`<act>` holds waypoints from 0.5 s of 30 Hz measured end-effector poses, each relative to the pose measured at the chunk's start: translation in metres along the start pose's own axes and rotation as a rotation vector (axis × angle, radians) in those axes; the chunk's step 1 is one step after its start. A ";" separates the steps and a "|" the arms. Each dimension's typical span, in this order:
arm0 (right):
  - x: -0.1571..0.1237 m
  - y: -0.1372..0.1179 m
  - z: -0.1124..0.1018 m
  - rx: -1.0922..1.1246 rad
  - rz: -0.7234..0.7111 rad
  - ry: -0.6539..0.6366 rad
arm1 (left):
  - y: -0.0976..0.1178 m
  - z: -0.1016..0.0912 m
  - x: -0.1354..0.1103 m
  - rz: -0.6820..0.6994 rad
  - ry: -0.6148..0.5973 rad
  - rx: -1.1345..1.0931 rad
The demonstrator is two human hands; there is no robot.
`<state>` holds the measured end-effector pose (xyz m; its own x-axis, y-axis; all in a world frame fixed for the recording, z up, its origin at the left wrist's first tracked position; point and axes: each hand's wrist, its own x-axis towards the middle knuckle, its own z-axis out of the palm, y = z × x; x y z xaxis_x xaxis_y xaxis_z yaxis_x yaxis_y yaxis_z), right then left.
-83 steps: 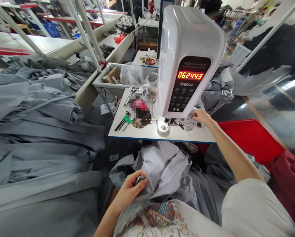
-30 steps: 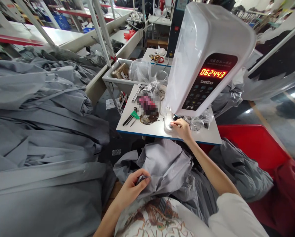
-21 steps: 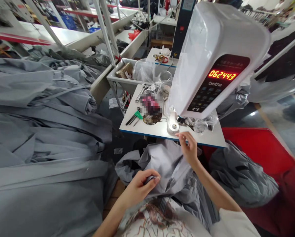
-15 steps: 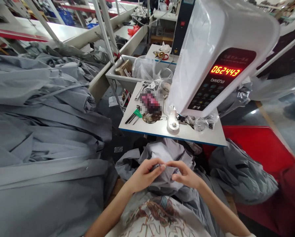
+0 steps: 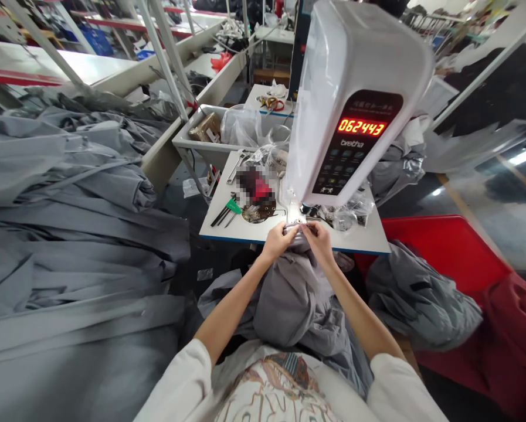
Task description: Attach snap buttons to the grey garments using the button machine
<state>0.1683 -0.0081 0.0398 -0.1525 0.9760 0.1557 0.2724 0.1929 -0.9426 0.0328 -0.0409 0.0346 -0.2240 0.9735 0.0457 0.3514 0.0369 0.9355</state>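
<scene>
A grey garment (image 5: 289,299) hangs from my lap up to the front edge of the small white table (image 5: 363,241). My left hand (image 5: 278,241) and my right hand (image 5: 319,239) both pinch a fold of this grey cloth, side by side, and hold it on the round base under the head of the white press machine (image 5: 355,94). The machine's red counter (image 5: 362,126) reads 062443. The fingers of both hands are closed on the cloth.
Hex keys with a green tag (image 5: 226,212), a wrench (image 5: 235,168) and plastic bags of small parts (image 5: 348,214) lie on the table. A big heap of grey garments (image 5: 69,234) fills the left. A red bin (image 5: 447,246) with more grey cloth (image 5: 418,305) stands at the right.
My right hand left the bags on the table, came down to the cloth in my lap, and both hands then lifted the grey fold up onto the machine's base.
</scene>
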 end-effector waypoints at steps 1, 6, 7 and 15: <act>0.005 0.004 0.002 -0.014 -0.005 0.027 | -0.001 0.002 0.005 0.003 0.031 0.036; 0.023 0.011 0.005 -0.053 0.002 0.089 | -0.007 0.009 0.026 -0.013 0.139 0.125; 0.025 0.011 0.006 -0.053 0.008 0.092 | -0.008 0.010 0.029 -0.019 0.152 0.139; 0.032 0.014 0.013 -0.054 0.012 0.087 | -0.012 0.013 0.030 -0.029 0.180 0.379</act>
<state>0.1554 0.0242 0.0276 -0.0663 0.9829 0.1716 0.3250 0.1839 -0.9277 0.0333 -0.0096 0.0200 -0.3822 0.9172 0.1128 0.6448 0.1772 0.7435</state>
